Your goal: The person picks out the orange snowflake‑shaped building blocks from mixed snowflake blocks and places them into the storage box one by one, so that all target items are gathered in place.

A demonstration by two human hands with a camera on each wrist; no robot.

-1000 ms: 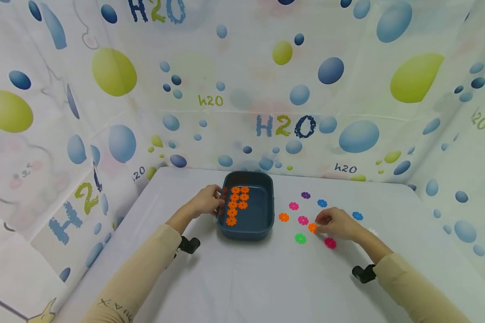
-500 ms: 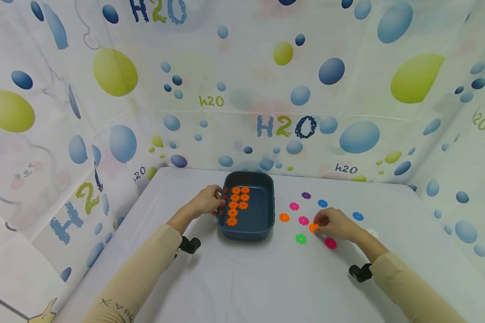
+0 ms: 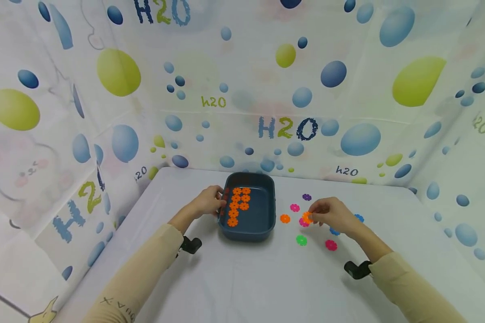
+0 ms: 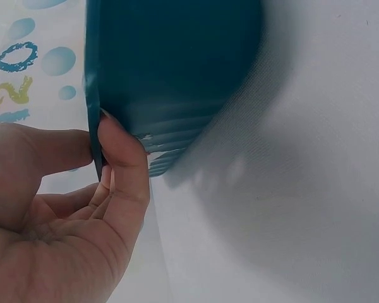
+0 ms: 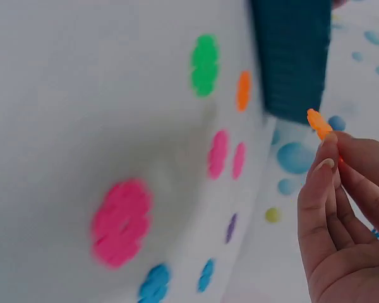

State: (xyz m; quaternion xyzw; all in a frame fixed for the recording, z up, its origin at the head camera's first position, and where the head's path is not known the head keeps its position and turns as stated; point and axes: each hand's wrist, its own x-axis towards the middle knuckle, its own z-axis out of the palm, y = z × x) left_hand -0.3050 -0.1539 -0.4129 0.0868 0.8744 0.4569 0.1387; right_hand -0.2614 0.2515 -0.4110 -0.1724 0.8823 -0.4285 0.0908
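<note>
A dark blue plastic bin (image 3: 263, 211) stands on the table, with several orange flower-shaped discs (image 3: 245, 198) lying in its left half. My left hand (image 3: 208, 200) pinches the bin's left rim; in the left wrist view the thumb and curled fingers (image 4: 129, 167) clasp the thin edge. To the right of the bin, my right hand (image 3: 334, 215) holds an orange flower-shaped disc (image 5: 318, 123) between thumb and fingertips, above the table. In the head view that disc overlaps a pink disc (image 3: 304, 223) lying below it.
Loose flower-shaped discs lie right of the bin: orange (image 3: 284, 218), green (image 3: 301, 240), pink (image 3: 294, 207), crimson (image 3: 331, 245), purple (image 3: 306, 197) and blue (image 3: 359, 218). A patterned curtain (image 3: 242, 89) rises behind the white table (image 3: 242, 278).
My right hand has lifted the orange disc off the table and moved it slightly left and away from me. The left hand has stayed on the bin's rim.
</note>
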